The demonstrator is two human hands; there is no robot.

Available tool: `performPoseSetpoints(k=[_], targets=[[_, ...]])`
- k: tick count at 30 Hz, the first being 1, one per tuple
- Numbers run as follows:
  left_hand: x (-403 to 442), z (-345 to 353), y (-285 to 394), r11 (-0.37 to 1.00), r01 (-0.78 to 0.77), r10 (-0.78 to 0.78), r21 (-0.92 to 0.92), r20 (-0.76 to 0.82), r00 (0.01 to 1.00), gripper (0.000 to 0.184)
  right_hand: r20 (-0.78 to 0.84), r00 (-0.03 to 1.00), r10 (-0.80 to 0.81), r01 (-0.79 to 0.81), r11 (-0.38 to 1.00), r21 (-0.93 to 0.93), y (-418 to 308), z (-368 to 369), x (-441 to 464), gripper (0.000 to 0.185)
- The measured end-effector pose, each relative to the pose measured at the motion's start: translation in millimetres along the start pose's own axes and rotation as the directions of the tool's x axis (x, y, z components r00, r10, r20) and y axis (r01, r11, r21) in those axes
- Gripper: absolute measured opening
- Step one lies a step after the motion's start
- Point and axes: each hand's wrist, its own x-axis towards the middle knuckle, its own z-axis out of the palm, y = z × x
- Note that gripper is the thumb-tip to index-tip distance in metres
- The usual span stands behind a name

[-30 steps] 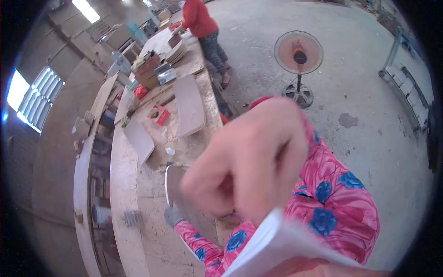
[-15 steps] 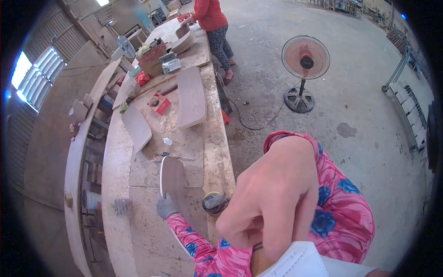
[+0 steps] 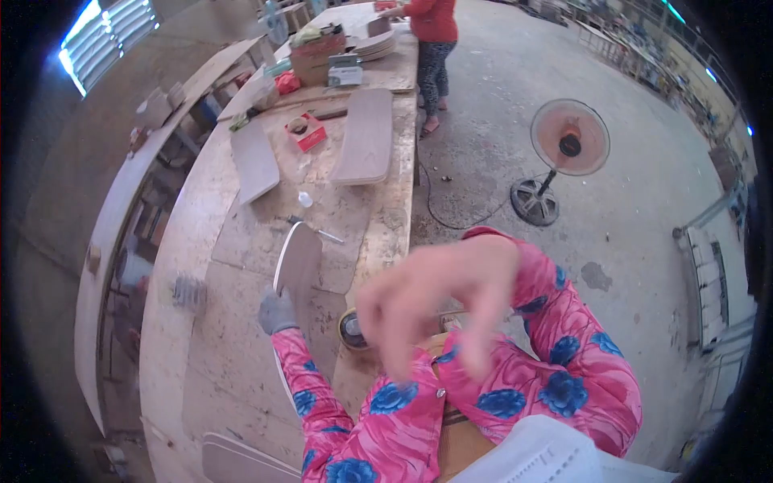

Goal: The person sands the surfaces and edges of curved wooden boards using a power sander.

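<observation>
My left hand, in a grey glove, grips the lower end of a curved wooden panel with a pale edge, tilted up above the workbench. Bare and blurred by motion, my right hand hangs in front of my chest. Its fingers point down and are apart, with nothing visible in them. Just left of it on the bench is a round dark object with a yellow rim, partly hidden by the hand. A thin metal tool lies beyond the held panel.
Two larger panels, a red box and a small white bottle lie farther up the bench. Another panel is at the near edge. A person in red stands at the far end. A pedestal fan stands right.
My right hand has moved away from my face, down and left, and its fingers have loosened from a closed shape. The camera view has shifted; my left hand still holds the panel.
</observation>
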Motion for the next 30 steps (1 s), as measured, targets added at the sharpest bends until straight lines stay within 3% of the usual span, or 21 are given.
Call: performPoseSetpoints(k=[2, 4, 6, 7, 9, 12, 13, 14, 16, 18, 21, 22, 24, 26, 30], targets=[[4, 2, -5, 1.000, -0.010, 0.010, -0.005, -0.017, 1.000, 0.035, -0.197, 0.919, 0.342, -0.358, 0.932, -0.053, 56, -6, -10, 0.039], [5, 7, -8, 0.993, -0.092, 0.088, -0.069, -0.064, 0.994, 0.034, -0.367, 0.796, 0.482, -0.580, 0.780, -0.234, 122, -7, -18, 0.040], [6, 2, -9, 0.994, -0.075, 0.072, -0.077, -0.040, 0.997, 0.033, -0.417, 0.734, 0.536, -0.679, 0.590, -0.437, 200, 3, -43, 0.049], [7, 0, -9, 0.994, -0.076, 0.076, -0.078, -0.011, 0.997, 0.033, -0.403, 0.739, 0.540, -0.674, 0.592, -0.442, 236, 10, -57, 0.049], [5, 1, -9, 0.995, -0.070, 0.069, -0.073, -0.016, 0.998, 0.032, -0.471, 0.756, 0.455, -0.651, 0.447, -0.613, 293, 29, -79, 0.060], [4, -1, -8, 0.995, -0.074, 0.073, -0.070, -0.017, 0.997, 0.031, -0.412, 0.788, 0.457, -0.596, 0.402, -0.695, 321, 51, -79, 0.067], [3, -1, -8, 0.994, -0.082, 0.081, -0.074, -0.013, 0.997, 0.030, -0.411, 0.704, 0.579, -0.674, 0.363, -0.644, 322, 59, -75, 0.066], [4, -1, -8, 0.994, -0.079, 0.078, -0.071, -0.009, 0.997, 0.030, -0.409, 0.704, 0.581, -0.674, 0.366, -0.641, 328, 66, -74, 0.066], [6, 0, -10, 0.992, -0.080, 0.076, -0.093, -0.046, 0.996, 0.032, -0.225, 0.684, 0.694, -0.640, 0.422, -0.643, 337, 72, -70, 0.069], [7, 1, -11, 0.992, -0.082, 0.078, -0.100, -0.046, 0.996, 0.032, -0.205, 0.643, 0.738, -0.632, 0.360, -0.686, 346, 76, -73, 0.071], [6, -7, -8, 0.994, -0.050, 0.052, -0.102, 0.015, 0.999, 0.031, -0.235, 0.708, 0.666, -0.606, 0.401, -0.687, 353, 81, -76, 0.071], [6, -11, -6, 0.995, -0.019, 0.026, -0.094, 0.078, 0.997, 0.031, -0.269, 0.695, 0.667, -0.627, 0.378, -0.681, 348, 83, -74, 0.069], [6, -8, -6, 0.995, -0.025, 0.031, -0.095, 0.055, 0.998, 0.031, -0.297, 0.680, 0.670, -0.648, 0.360, -0.671, 344, 88, -75, 0.066], [5, -8, -8, 0.996, -0.030, 0.032, -0.089, 0.032, 0.999, 0.031, -0.436, 0.665, 0.607, -0.719, 0.364, -0.592, 346, 97, -78, 0.062], [7, -6, -9, 0.994, -0.036, 0.038, -0.103, 0.023, 0.999, 0.030, -0.472, 0.639, 0.608, -0.750, 0.357, -0.556, 335, 98, -74, 0.062]])
